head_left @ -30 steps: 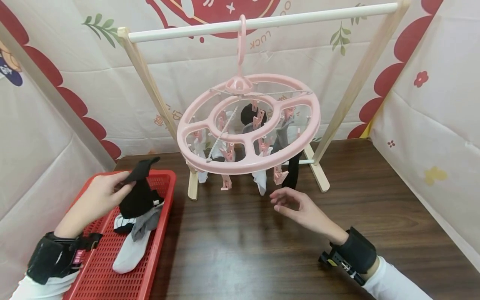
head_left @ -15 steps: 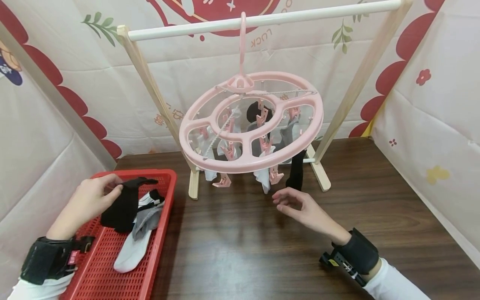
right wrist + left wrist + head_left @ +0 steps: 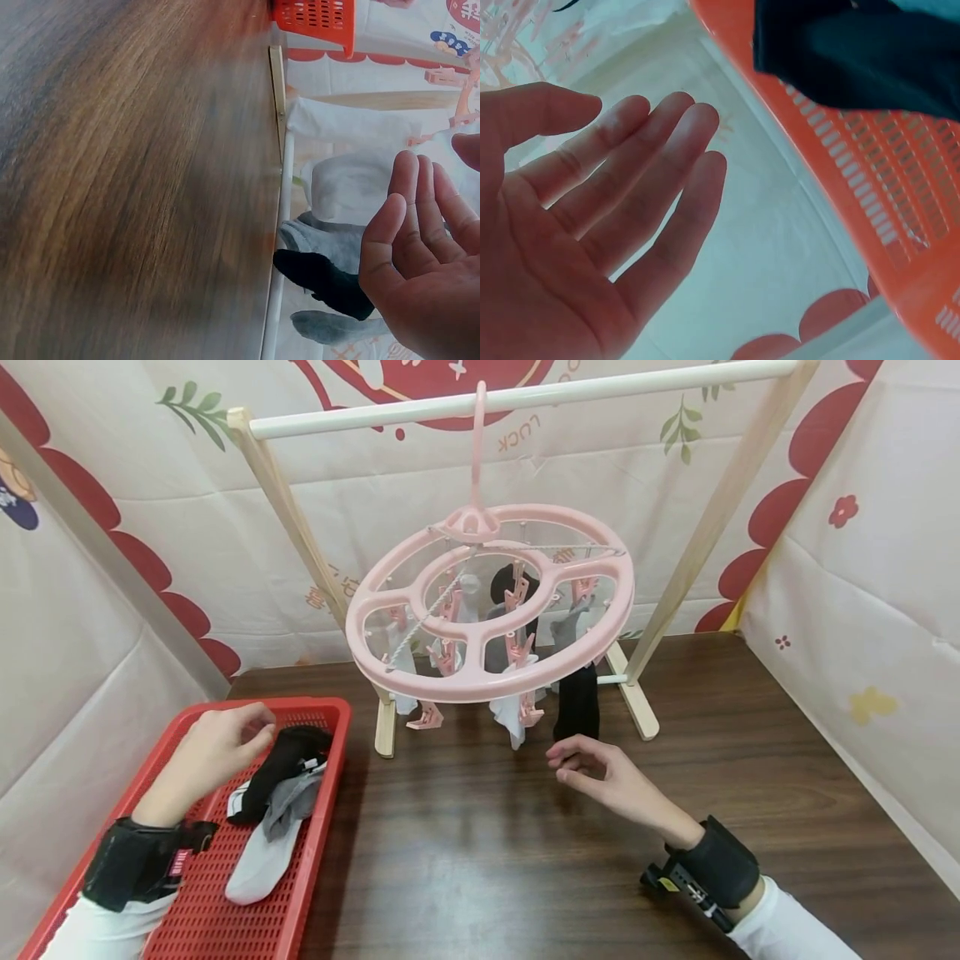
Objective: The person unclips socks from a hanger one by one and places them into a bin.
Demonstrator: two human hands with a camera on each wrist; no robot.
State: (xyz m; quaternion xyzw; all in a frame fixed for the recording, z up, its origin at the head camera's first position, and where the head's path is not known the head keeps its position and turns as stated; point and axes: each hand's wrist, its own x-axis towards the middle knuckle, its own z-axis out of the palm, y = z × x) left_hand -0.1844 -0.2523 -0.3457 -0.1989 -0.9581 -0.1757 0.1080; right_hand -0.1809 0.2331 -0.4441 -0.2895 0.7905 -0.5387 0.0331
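Note:
My left hand (image 3: 210,760) hovers over the left side of the red basket (image 3: 217,914). In the left wrist view its fingers (image 3: 649,176) are loosely extended and hold nothing. A black sock (image 3: 279,772) lies on a grey sock (image 3: 294,800) in the basket, with a whitish sock (image 3: 262,864) below them. My right hand (image 3: 615,781) hangs above the table, its fingers relaxed around nothing, just in front of a hanging black sock (image 3: 577,706). The pink round clip hanger (image 3: 476,656) carries several white, grey and black socks on pink clips.
A white rod (image 3: 600,392) on wooden legs (image 3: 686,556) bears the hanger over the brown table (image 3: 450,852). Some lower clips (image 3: 427,717) dangle without a sock. Printed cloth (image 3: 870,635) closes off the back and sides.
My left hand has let go of the black sock, which now lies in the basket. The hanger has turned and swung slightly. My right hand has barely moved.

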